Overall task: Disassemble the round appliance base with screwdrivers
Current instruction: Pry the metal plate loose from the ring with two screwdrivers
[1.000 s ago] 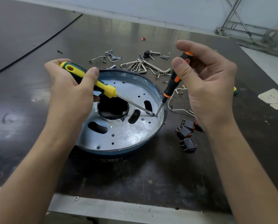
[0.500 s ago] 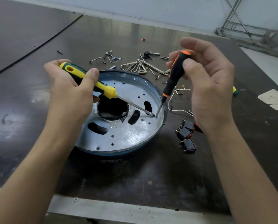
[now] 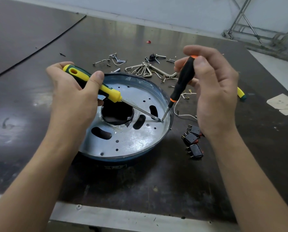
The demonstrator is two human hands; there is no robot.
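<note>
At the centre of the dark table [image 3: 156, 178], close to its front edge: round appliance base [image 3: 126, 156], silver perforated plate [image 3: 131, 141] facing up inside a blue rim; set between both forearms, partly under the left hand [image 3: 72, 101] and just left of the right hand [image 3: 213, 97].

Left hand clenched round the handle of a yellow-and-green screwdriver [image 3: 93, 82], thumb pressed along its top; shaft slanting down and rightward across the plate's central hole.

Right hand pinching the upper handle of a black-and-orange screwdriver [image 3: 183, 81] between thumb and fingertips, other fingers loosely curled; tool held steep, leaning slightly right at the top.

Both tips meeting at one spot on the plate near its right rim; too small to tell what sits there.

Just right of the base, under the right wrist: three black switches [image 3: 192, 139]; white wire [image 3: 181, 114] beside them.

Behind the base: scattered metal clips and screws [image 3: 145, 69].

Farther right: another yellow-and-green handle end [image 3: 240, 93], mostly hidden by the right hand; pale taped patch [image 3: 282, 103] near the table's right edge.
</note>
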